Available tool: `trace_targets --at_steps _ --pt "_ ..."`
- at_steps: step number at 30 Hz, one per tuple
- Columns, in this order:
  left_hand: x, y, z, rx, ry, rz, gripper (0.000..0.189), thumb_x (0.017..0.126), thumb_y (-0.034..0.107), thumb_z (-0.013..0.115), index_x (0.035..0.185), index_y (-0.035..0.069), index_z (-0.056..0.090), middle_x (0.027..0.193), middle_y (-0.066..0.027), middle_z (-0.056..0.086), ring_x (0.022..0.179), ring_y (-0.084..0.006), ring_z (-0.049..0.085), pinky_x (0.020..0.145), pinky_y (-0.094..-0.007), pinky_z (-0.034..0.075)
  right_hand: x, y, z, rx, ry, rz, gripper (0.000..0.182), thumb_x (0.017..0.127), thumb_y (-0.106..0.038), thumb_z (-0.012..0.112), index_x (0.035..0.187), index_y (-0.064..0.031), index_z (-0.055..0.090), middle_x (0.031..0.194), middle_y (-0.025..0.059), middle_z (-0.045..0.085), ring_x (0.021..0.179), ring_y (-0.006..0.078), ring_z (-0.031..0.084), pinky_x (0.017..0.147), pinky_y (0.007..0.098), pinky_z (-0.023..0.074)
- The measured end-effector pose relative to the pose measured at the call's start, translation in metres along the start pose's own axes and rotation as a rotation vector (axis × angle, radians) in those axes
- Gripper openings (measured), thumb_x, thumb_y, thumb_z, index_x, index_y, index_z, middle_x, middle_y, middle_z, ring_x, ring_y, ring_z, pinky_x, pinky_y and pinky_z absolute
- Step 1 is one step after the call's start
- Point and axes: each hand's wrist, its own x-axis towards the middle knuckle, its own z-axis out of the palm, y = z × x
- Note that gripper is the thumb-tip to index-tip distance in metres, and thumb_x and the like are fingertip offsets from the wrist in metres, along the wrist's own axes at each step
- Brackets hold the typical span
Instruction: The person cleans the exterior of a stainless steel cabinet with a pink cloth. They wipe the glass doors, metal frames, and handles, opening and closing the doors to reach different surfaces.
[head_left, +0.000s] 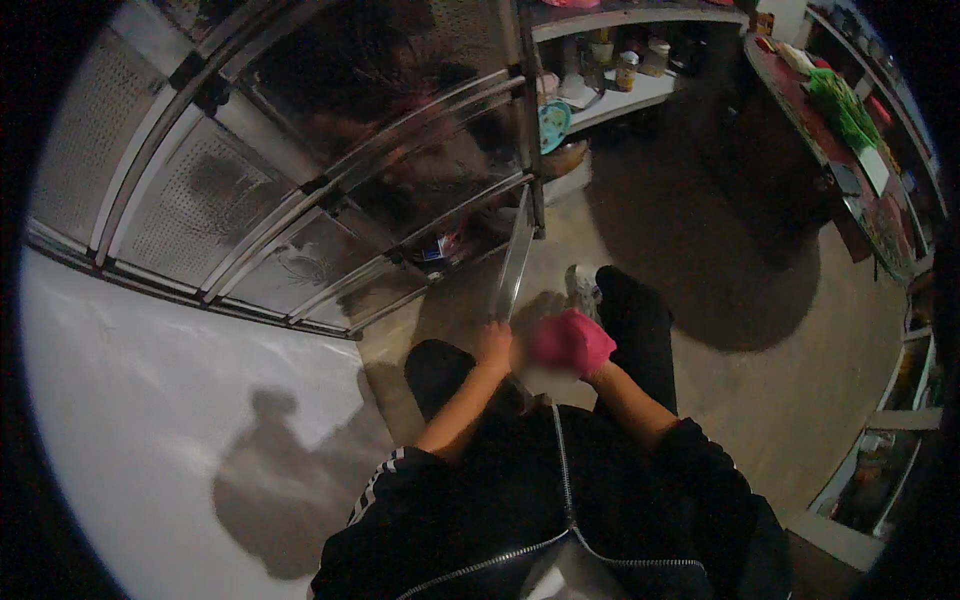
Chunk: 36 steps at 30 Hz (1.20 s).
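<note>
My left hand (495, 346) is closed around the near end of a narrow glass or metal-framed door (516, 259), which stands out from the lower corner of a metal cabinet (315, 184). Just to the right, a bright pink cloth (591, 341) is bunched in my right hand (559, 366), close to the near end of the door. Blur and the cloth hide most of the right hand's fingers. Dark, shiny panels and perforated panels fill the cabinet front. Small items, one of them a blue packet (435, 250), show in its low compartment.
A white shelf (637, 97) beyond the cabinet carries jars and a teal patterned plate (555, 126). Along the right runs a red-topped counter (817, 124) with a green cloth (844, 105). Shelving (870, 472) stands lower right. A white wall (135, 390) borders the left.
</note>
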Motion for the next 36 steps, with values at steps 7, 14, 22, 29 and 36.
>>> trace_targets --at_steps 7,14,22,29,36 --pt "0.0 0.018 0.004 -0.329 -0.106 0.234 0.035 0.08 0.019 0.054 0.11 0.0 0.049 0.109 -0.0212 0.051 0.096 -0.0364 0.053 0.079 -0.0432 0.047 -0.027 0.051 0.041 0.07 0.195 -0.047 0.035 0.08 -0.019 0.059 0.113 -0.008 0.053 0.112 0.0086 0.055 0.103 0.0224 0.052 0.089 0.032 0.0414" --pt "-0.004 0.033 -0.044 -0.244 0.335 -0.047 0.031 0.082 0.019 0.053 0.104 -0.002 0.051 0.099 -0.0223 0.056 0.089 -0.0378 0.056 0.076 -0.0455 0.047 -0.029 0.124 0.097 -0.125 0.336 0.006 0.026 0.082 -0.026 0.053 0.103 -0.0108 0.055 0.095 0.0068 0.056 0.088 0.022 0.054 0.084 0.0342 0.0425" --pt "0.011 0.034 -0.013 -0.322 0.054 -0.116 0.023 0.082 0.018 0.055 0.099 0.004 0.056 0.094 -0.0201 0.061 0.086 -0.0376 0.058 0.075 -0.0472 0.047 0.001 0.058 0.03 -0.364 -0.144 0.156 0.023 0.086 -0.023 0.05 0.104 -0.009 0.053 0.086 0.0059 0.055 0.076 0.0187 0.054 0.076 0.0293 0.0429" --pt "0.027 0.041 -0.007 -0.307 0.008 -0.059 0.023 0.082 0.016 0.053 0.103 0.006 0.056 0.098 -0.0189 0.06 0.089 -0.0385 0.057 0.075 -0.0448 0.047 0.031 0.088 0.084 0.879 0.303 0.371 0.026 0.09 -0.023 0.048 0.108 -0.0051 0.052 0.094 0.0088 0.056 0.083 0.019 0.054 0.074 0.0293 0.0435" --pt "0.056 0.031 0.059 -0.849 0.058 -0.054 0.031 0.086 0.023 0.049 0.115 0.012 0.052 0.105 -0.0158 0.058 0.093 -0.036 0.055 0.077 -0.0424 0.046 0.062 0.058 0.066 0.252 0.173 0.635 0.05 0.082 -0.018 0.057 0.126 -0.0032 0.039 0.12 0.0217 0.046 0.105 0.0374 0.05 0.088 0.0399 0.0425"
